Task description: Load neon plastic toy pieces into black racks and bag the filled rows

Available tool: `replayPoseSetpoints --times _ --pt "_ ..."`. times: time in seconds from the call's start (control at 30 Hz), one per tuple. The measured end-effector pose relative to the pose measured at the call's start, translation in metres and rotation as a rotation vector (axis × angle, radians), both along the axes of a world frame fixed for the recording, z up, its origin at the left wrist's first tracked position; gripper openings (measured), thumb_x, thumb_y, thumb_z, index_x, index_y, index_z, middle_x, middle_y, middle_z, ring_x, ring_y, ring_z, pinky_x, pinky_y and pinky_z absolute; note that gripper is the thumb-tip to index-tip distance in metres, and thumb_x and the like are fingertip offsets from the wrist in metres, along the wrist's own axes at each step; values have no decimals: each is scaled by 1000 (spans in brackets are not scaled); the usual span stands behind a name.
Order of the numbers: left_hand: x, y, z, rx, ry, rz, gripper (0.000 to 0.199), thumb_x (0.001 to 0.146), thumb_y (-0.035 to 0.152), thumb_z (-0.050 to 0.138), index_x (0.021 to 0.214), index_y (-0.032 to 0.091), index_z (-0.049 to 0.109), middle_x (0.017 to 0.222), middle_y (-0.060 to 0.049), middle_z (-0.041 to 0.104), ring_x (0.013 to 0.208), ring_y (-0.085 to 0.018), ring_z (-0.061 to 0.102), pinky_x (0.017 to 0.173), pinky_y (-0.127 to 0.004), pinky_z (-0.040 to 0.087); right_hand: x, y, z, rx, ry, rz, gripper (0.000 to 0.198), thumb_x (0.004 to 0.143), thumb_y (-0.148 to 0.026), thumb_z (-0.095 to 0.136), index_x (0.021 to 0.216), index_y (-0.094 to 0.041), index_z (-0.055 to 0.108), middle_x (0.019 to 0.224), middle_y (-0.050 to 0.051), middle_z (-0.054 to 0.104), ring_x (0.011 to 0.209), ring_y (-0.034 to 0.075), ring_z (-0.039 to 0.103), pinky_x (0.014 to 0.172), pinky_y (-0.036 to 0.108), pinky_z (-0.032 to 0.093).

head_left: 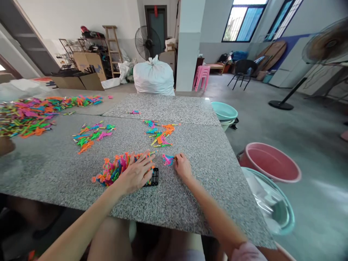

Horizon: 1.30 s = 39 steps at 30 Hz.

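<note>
On the grey speckled desk [174, 206], the black tray [155, 177] lay mostly hidden beneath a crowded stack of bright plastic toys [116, 168]. Left hand [137, 172]: palm down over this stack at the tray, fingers nearly straight and slightly parted, not closed around any toy. Right hand [182, 166]: just right of the tray, fingers bent inward at the end of a pink-and-blue toy bunch [168, 159]; could not tell whether they gripped it. A loose cluster [165, 135] lay beyond the tray; a second batch [94, 136] lay beyond it to the left. Well beyond the tray stood a tied white sack [153, 76].
</note>
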<state>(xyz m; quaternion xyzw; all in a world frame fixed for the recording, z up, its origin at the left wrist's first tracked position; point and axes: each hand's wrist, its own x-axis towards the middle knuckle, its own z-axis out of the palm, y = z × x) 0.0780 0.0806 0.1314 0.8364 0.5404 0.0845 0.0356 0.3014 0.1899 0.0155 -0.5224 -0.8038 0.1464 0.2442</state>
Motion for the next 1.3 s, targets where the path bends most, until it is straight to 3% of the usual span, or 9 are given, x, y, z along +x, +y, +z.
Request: replayPoseSetpoints --times 0.1,0.2,0.6,0.67,0.77,0.87,0.93,1.1,1.3 --pt "0 1 2 -37 19 29 38 98 30 40 124 25 67 153 -6 50 151 -32 29 120 -70 3 -2 -22 -14 31 98 -20 22 93 -8 45 104 -16 61 104 10 60 95 21 57 83 30 45" --pt "2 1 5 -75 31 50 39 100 32 38 126 25 66 155 -6 48 152 -30 24 121 -68 3 -9 -23 -15 49 128 -1 22 96 -11 42 111 -14 58 105 12 61 97 22 57 87 31 45" --pt "2 2 3 -21 49 31 41 98 30 37 125 24 67 154 -6 49 151 -29 28 122 -64 4 -9 -25 -2 49 116 124 11 85 -10 54 89 -20 57 97 8 62 90 19 57 81 28 44" --pt "2 2 1 -13 43 25 40 98 29 38 124 24 67 155 -5 47 151 -29 28 123 -63 4 -8 -32 1 -14 206 -2 7 82 -14 56 86 -20 56 93 7 63 84 18 58 78 27 45" --pt "2 2 0 -5 36 12 38 98 29 39 124 24 67 155 -4 47 151 -29 29 123 -64 4 -13 -53 2 -220 404 -209 7 82 -24 59 86 -20 56 78 2 63 68 16 58 69 27 46" --pt "4 2 0 15 26 8 37 97 25 40 122 23 67 154 -6 49 150 -30 30 122 -65 3 -26 -81 1 -432 627 -121 18 75 -24 66 89 -21 54 76 0 66 65 16 61 64 26 49" --pt "5 2 -1 36 15 11 36 96 24 41 119 22 68 152 -7 52 150 -30 30 122 -65 3 -39 -97 2 -498 703 -20 20 75 -20 64 93 -21 54 83 1 69 69 16 64 65 25 51" --pt "3 2 -4 60 -2 2 35 97 27 41 118 22 69 151 -8 52 149 -28 32 123 -62 1 -63 -106 12 -376 369 -10 9 79 -16 60 86 -21 60 75 1 68 69 18 65 65 24 46" --pt "-2 4 -5 17 -24 -2 42 101 32 36 137 23 58 155 -7 48 151 -29 29 122 -64 -2 -68 -99 39 -356 73 -21 21 73 -11 65 93 -19 66 76 4 69 69 17 64 61 22 37"
